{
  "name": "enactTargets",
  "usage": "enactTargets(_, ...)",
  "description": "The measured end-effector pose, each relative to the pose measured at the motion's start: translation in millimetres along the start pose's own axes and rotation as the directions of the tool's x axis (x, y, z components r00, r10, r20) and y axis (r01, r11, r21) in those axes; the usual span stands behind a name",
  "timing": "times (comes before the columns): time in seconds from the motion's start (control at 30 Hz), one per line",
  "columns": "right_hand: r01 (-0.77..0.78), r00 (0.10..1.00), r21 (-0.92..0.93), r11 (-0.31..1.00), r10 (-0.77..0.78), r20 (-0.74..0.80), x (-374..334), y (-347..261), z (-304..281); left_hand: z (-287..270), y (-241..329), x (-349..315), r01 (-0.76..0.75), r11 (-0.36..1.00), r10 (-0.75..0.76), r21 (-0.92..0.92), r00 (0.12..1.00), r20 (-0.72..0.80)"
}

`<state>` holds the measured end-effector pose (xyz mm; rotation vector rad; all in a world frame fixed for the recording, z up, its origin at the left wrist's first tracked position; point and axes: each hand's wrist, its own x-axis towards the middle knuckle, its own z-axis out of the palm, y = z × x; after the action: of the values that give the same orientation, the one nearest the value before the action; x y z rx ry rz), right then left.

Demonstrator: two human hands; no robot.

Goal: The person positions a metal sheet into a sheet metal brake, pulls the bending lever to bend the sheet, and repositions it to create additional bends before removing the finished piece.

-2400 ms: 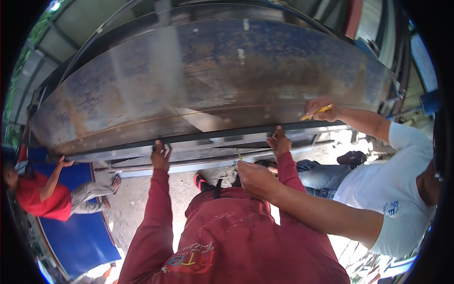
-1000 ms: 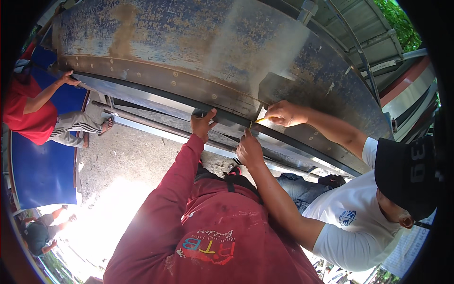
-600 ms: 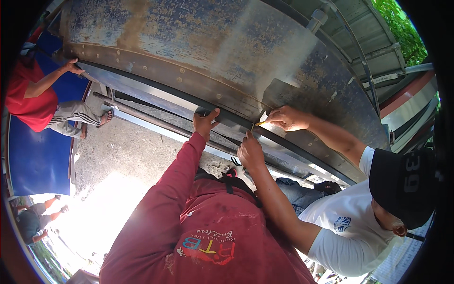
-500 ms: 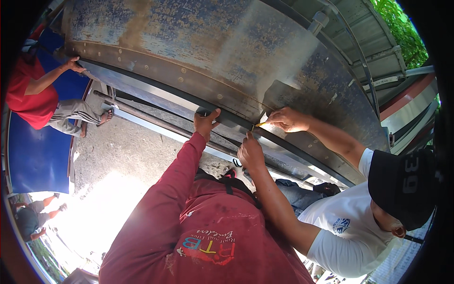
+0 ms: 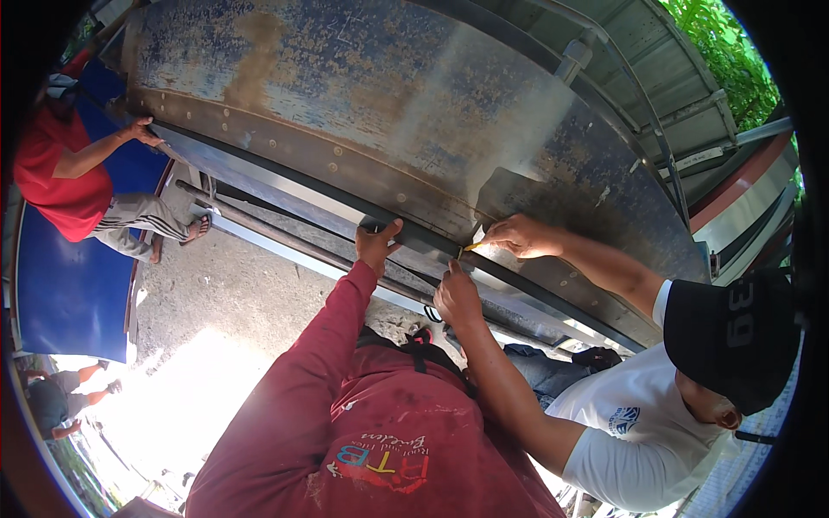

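Writing (image 5: 380,464) on shirts (image 5: 414,414), cap (image 5: 704,341) — left hand (image 5: 375,248) on strip (image 5: 423,236)

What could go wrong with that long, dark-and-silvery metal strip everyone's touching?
The person's bare left hand and the red-shirted co-worker's hand are on the long, dark-and-silvery metal strip; if one let go, it might tip or drop, perhaps near that co-worker's sandalled foot.

The slim yellow tool in one of the white-shirted co-worker's hands is close to their other hand, so a slip might poke a finger.
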<state>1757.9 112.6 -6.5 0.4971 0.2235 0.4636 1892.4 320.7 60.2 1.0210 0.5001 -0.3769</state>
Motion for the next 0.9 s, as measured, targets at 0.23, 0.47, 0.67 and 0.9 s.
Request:
enactTargets(0.23,-0.007,0.997,0.156,0.988,0.018,-0.069,-4,0,-8,-4,-4,4,-0.026,1.000,0.026,0.002,1.000,0.013)
enactTargets(0.47,0.026,0.984,0.557,0.830,0.078,-0.162,-24,15,21,-15,-7,9,0.041,0.999,-0.041,-0.014,0.999,0.033)
enactTargets(0.67,0.044,0.976,0.922,0.386,0.180,-0.122,-140,2,30,-11,-2,6,0.025,1.000,-0.025,-0.007,1.000,0.013)
enactTargets(0.9,0.207,0.973,0.542,0.814,-0.111,-0.204,-288,57,85,-6,-1,4,0.034,0.999,-0.034,-0.010,0.999,-0.001)
